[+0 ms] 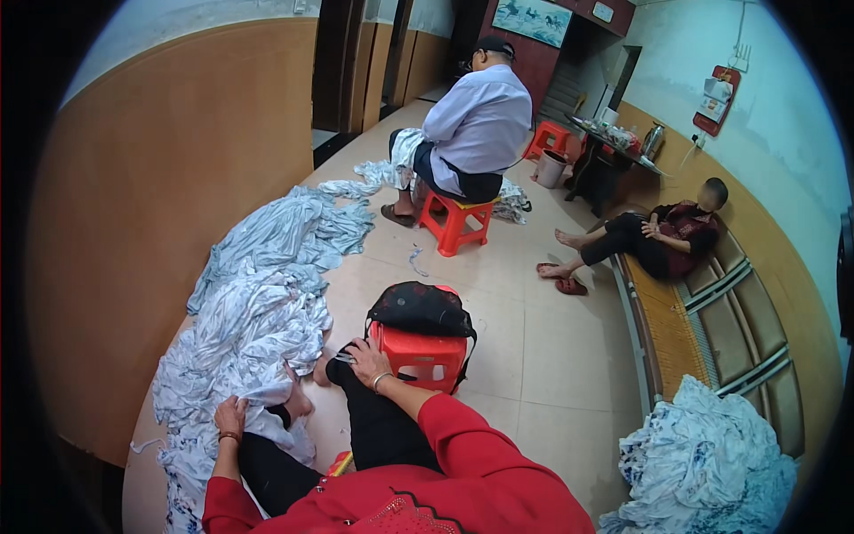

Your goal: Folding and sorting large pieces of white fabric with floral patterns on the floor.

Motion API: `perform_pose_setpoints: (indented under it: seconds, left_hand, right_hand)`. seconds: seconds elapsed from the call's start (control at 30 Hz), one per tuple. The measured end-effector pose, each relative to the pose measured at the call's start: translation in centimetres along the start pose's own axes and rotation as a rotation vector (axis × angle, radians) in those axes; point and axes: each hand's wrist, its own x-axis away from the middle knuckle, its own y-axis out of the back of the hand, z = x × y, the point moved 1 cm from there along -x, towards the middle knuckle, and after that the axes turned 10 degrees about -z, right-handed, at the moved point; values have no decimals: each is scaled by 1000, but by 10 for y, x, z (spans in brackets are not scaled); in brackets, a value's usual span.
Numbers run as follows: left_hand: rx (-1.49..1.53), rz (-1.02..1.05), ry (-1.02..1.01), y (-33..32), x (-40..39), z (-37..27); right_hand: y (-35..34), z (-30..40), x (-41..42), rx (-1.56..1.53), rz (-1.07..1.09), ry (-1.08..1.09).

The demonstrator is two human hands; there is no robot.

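Note:
My left hand (230,415) pinches the edge of a white printed cloth (257,397) beside my left knee. That cloth runs into a large crumpled heap of white, blue-patterned fabric (247,327) on the floor to the left. My right hand (370,362) rests near my right knee, its fingers around a small metal tool (345,358). Most of the tool is hidden by the hand, so its exact kind is unclear. Just beyond the right hand, a red plastic stool (427,347) carries a black bag (420,308).
Ahead, a person (480,127) sits on a red stool (457,223) with cloth on the lap. Another person (667,233) sits on a long bench (680,347) at the right. More cloth (710,460) is piled at lower right. A cluttered table (617,143) stands by the wall.

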Motion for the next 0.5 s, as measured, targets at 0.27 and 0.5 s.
perform_pose_setpoints:
  seconds: [0.27,0.5]
  left_hand:
    - [98,-74,-8,-4,12,26]
    - [214,-159,163,-18,0,51]
  right_hand:
    - [1,7,-13,88,22,89]
    - [-1,-8,-14,105,46,23]
